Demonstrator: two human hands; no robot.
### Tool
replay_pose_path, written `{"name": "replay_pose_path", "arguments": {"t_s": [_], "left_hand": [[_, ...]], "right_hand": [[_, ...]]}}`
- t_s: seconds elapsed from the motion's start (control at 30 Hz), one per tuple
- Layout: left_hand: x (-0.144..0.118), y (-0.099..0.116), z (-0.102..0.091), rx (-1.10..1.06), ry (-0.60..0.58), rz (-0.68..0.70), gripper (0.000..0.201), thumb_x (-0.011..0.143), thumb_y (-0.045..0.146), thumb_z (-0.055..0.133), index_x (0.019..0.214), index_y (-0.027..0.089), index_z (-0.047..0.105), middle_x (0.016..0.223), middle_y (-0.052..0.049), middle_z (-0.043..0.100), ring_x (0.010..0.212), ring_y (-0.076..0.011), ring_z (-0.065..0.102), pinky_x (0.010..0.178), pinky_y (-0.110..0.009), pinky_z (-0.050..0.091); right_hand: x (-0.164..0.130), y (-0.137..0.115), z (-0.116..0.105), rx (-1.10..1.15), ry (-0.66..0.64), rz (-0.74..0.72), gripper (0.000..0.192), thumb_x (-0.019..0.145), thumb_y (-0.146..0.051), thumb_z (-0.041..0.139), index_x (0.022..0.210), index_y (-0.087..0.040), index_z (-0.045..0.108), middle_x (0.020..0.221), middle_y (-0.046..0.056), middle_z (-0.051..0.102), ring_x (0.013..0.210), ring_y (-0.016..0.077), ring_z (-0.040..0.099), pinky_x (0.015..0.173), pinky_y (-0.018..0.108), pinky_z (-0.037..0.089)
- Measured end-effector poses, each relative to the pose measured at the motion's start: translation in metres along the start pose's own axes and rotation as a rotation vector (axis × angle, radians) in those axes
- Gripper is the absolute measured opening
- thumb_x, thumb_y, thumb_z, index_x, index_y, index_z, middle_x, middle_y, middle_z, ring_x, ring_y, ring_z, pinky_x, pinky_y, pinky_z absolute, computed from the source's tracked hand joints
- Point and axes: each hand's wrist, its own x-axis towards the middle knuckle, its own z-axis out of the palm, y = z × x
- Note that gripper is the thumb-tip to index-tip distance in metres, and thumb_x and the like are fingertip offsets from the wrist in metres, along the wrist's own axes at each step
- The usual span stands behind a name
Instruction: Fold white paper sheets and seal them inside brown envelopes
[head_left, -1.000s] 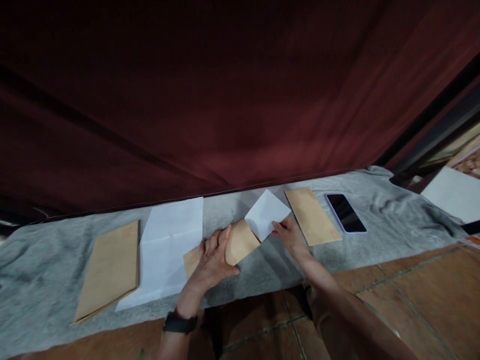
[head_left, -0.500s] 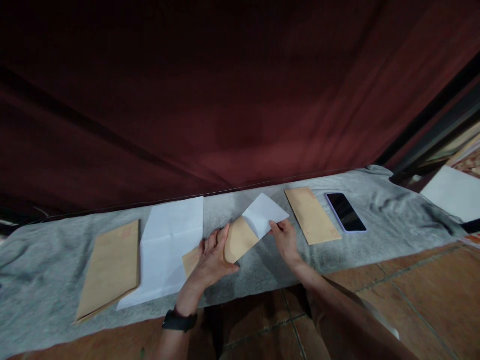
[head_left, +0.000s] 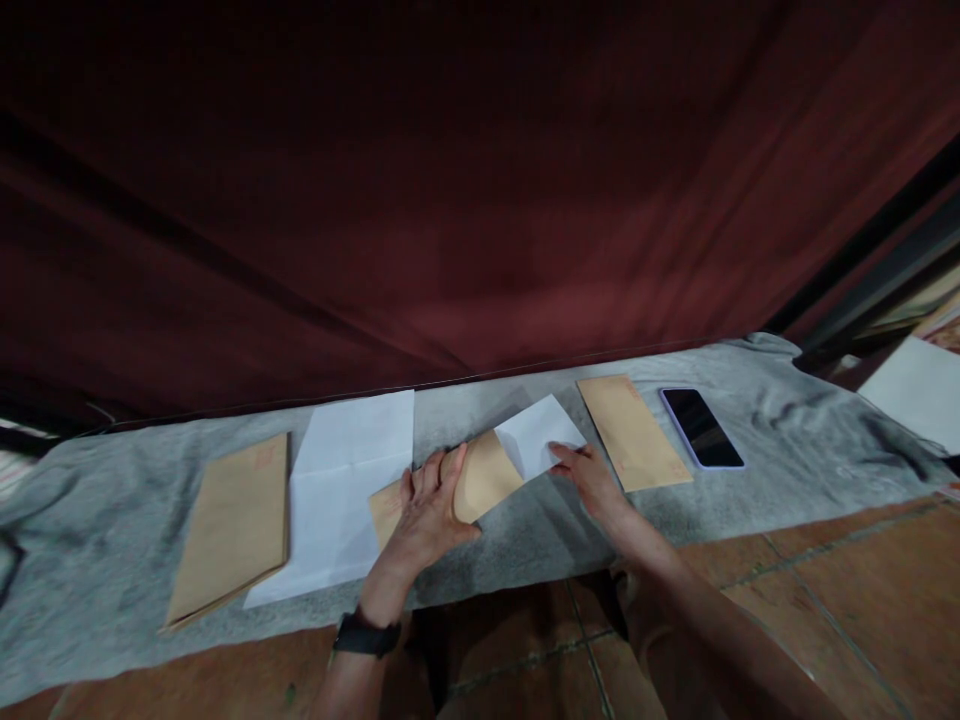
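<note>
My left hand (head_left: 426, 510) grips a brown envelope (head_left: 487, 476) lying on the grey cloth (head_left: 90, 520), fingers curled over its mouth. A folded white sheet (head_left: 537, 441) sticks partway out of the envelope's right end. My right hand (head_left: 591, 478) pinches that sheet at its near right edge. A black watch band sits on my left wrist.
An unfolded white paper (head_left: 337, 490) lies left of the hands, and a brown envelope pile (head_left: 232, 525) further left. Another brown envelope (head_left: 631, 430) and a dark phone (head_left: 702, 428) lie to the right. More white paper (head_left: 911, 392) sits at far right. A dark red curtain hangs behind; tiled floor in front.
My right hand has pushed the folded white sheet further into the brown envelope, so less white shows. The view has shifted slightly.
</note>
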Motion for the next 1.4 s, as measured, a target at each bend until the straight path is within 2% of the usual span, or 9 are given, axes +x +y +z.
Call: {"name": "replay_pose_path", "arguments": {"t_s": [0.2,0.3,0.37,0.47,0.67,0.77,0.93,1.13,1.4], "left_hand": [[0.001,-0.002,0.002,-0.014,-0.042,0.033,0.123,0.060,0.041,0.080,0.159,0.031,0.008,0.160,-0.013,0.026,0.150,-0.0353,0.024,0.122,-0.059,0.000],[0.001,-0.002,0.003,-0.024,-0.080,0.057,0.123,0.059,0.042,0.081,0.160,0.031,0.010,0.161,-0.014,0.023,0.152,-0.0351,0.021,0.122,-0.058,0.001],[0.000,-0.002,0.003,-0.025,-0.091,0.061,0.123,0.059,0.043,0.082,0.160,0.031,0.011,0.162,-0.014,0.023,0.153,-0.0347,0.019,0.122,-0.058,0.001],[0.000,-0.002,0.003,-0.022,-0.107,0.063,0.125,0.058,0.044,0.083,0.160,0.032,0.011,0.164,-0.014,0.022,0.153,-0.0344,0.017,0.122,-0.058,0.000],[0.001,0.000,0.005,-0.020,-0.156,0.064,0.128,0.057,0.049,0.083,0.160,0.028,0.009,0.167,-0.017,0.015,0.155,-0.0358,0.012,0.122,-0.059,0.001],[0.002,0.002,0.007,-0.026,-0.144,0.071,0.127,0.059,0.050,0.082,0.160,0.028,0.009,0.166,-0.017,0.017,0.154,-0.0361,0.013,0.122,-0.059,0.002],[0.001,0.009,0.007,-0.040,-0.091,0.078,0.124,0.060,0.052,0.083,0.160,0.030,0.013,0.163,-0.016,0.027,0.153,-0.0365,0.018,0.122,-0.061,0.000],[-0.002,0.024,0.009,-0.057,-0.113,0.097,0.123,0.061,0.055,0.085,0.160,0.031,0.016,0.163,-0.015,0.025,0.152,-0.0372,0.020,0.122,-0.062,-0.003],[0.000,0.030,0.016,-0.104,-0.099,0.098,0.120,0.062,0.057,0.084,0.159,0.034,0.018,0.166,-0.014,0.021,0.153,-0.0394,0.016,0.120,-0.064,-0.003]], "right_hand": [[-0.001,0.004,0.000,-0.041,-0.025,0.012,0.028,0.062,-0.040,0.078,0.083,-0.024,0.069,0.075,0.002,0.071,0.068,0.0203,0.066,0.055,0.030,0.054],[0.000,0.001,-0.004,-0.035,-0.054,0.070,0.024,0.063,-0.037,0.077,0.080,-0.023,0.068,0.074,0.002,0.071,0.069,0.0207,0.067,0.057,0.031,0.056],[0.002,-0.005,-0.009,-0.004,-0.029,0.115,0.026,0.064,-0.037,0.076,0.084,-0.024,0.067,0.078,0.003,0.072,0.071,0.0216,0.068,0.059,0.032,0.057],[0.009,-0.014,-0.021,0.001,0.041,0.100,0.027,0.068,-0.039,0.072,0.089,-0.024,0.066,0.080,0.002,0.071,0.071,0.0212,0.069,0.059,0.032,0.056],[0.020,-0.016,-0.036,-0.370,-0.013,0.003,0.015,0.066,-0.031,0.067,0.078,-0.023,0.067,0.060,-0.004,0.064,0.051,0.0144,0.057,0.051,0.026,0.047],[0.019,-0.014,-0.039,-0.511,-0.092,-0.023,0.009,0.066,-0.030,0.064,0.073,-0.024,0.066,0.055,-0.005,0.062,0.050,0.0142,0.056,0.049,0.025,0.043],[0.016,-0.018,-0.043,-0.598,-0.169,-0.002,0.008,0.066,-0.030,0.064,0.070,-0.024,0.066,0.054,-0.004,0.063,0.051,0.0145,0.057,0.051,0.025,0.043],[0.017,-0.017,-0.044,-0.679,-0.188,-0.036,0.015,0.070,-0.036,0.062,0.074,-0.024,0.069,0.058,-0.004,0.064,0.052,0.0152,0.057,0.051,0.026,0.043],[0.016,-0.017,-0.044,-0.836,-0.204,-0.124,0.012,0.072,-0.034,0.062,0.066,-0.027,0.070,0.061,-0.001,0.068,0.064,0.0194,0.063,0.059,0.029,0.044]]}}
